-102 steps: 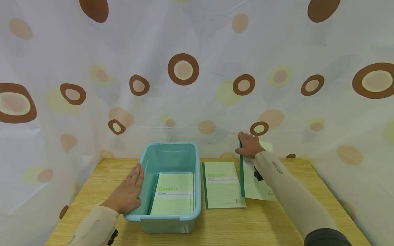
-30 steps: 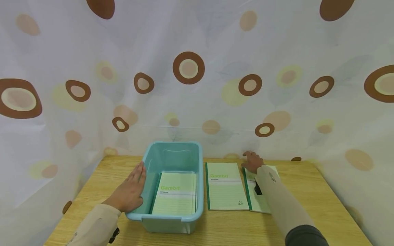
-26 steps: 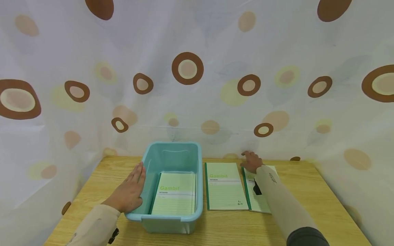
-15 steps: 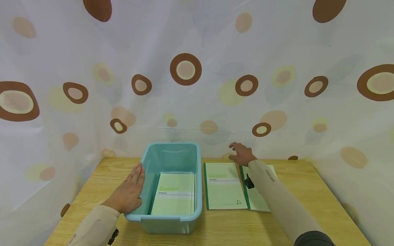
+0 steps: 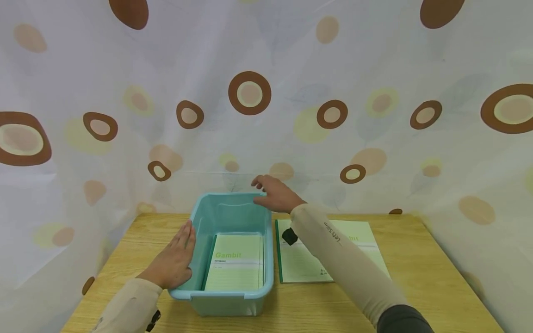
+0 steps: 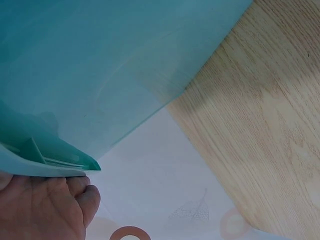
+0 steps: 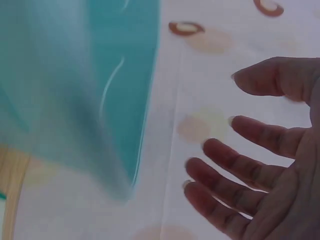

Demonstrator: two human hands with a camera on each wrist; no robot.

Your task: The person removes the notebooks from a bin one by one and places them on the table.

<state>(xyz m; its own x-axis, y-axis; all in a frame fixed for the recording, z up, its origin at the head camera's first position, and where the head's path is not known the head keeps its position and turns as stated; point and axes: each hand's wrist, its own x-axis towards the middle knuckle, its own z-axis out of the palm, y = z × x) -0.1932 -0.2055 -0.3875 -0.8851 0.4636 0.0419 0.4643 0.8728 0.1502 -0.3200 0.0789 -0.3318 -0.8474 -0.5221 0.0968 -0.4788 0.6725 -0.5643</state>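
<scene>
A light-blue plastic bin [image 5: 269, 259] stands on the wooden table, with green-spined Gambit notebooks [image 5: 235, 270] lying in it. My left hand [image 5: 171, 259] rests flat along the bin's left rim; in the left wrist view its fingers [image 6: 75, 200] lie against the outside under the rim. My right hand [image 5: 276, 194] is in the air by the bin's far right corner, fingers spread and holding nothing, as the right wrist view shows of the hand [image 7: 265, 175] too. Right of the bin lie two more notebooks, a left one [image 5: 300, 263] and a right one [image 5: 362, 231], partly hidden by my right sleeve.
The wooden table [image 5: 420, 277] reaches out to both sides of the bin. Behind it and at the sides hangs a white sheet [image 5: 283, 138] with brown and yellow spots. A black strap piece [image 5: 289, 236] sits at my right wrist.
The right hand set the right notebook down beside the left one, let go, and moved left and up to the bin's far right corner. The left hand stayed on the rim.
</scene>
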